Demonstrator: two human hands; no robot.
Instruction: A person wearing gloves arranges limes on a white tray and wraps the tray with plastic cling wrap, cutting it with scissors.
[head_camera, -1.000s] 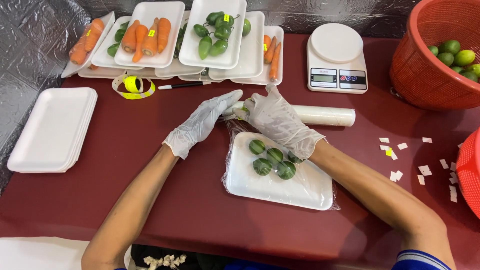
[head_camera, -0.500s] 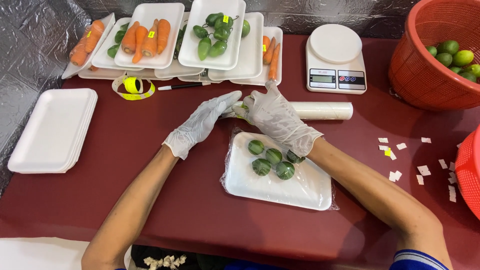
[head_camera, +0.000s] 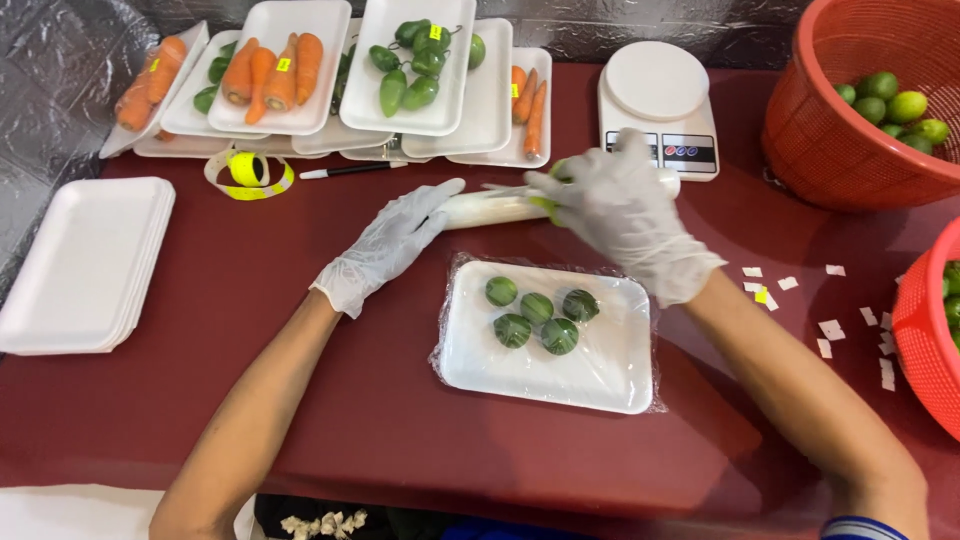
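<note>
A white foam tray (head_camera: 600, 375) holds several green limes (head_camera: 535, 318) under clear film, on the dark red table in front of me. Just behind it lies a roll of cling film (head_camera: 490, 208). My gloved left hand (head_camera: 385, 248) rests with its fingers stretched out against the roll's left end. My gloved right hand (head_camera: 625, 212) is curled over the roll's right part, with a bit of yellow-green showing at its fingertips. Both hands sit behind the tray and do not touch it.
A stack of empty white trays (head_camera: 80, 265) sits at left. Wrapped trays of carrots (head_camera: 270, 70) and green peppers (head_camera: 410, 70) line the back, beside a white scale (head_camera: 655, 110). Red baskets of limes (head_camera: 860, 120) stand right. A yellow sticker roll (head_camera: 248, 170), a pen (head_camera: 350, 170) and paper scraps (head_camera: 830, 325) lie about.
My right hand has moved right and away from me along the roll, toward the scale. My left hand has stayed on the roll's left end. The tray of limes has not moved.
</note>
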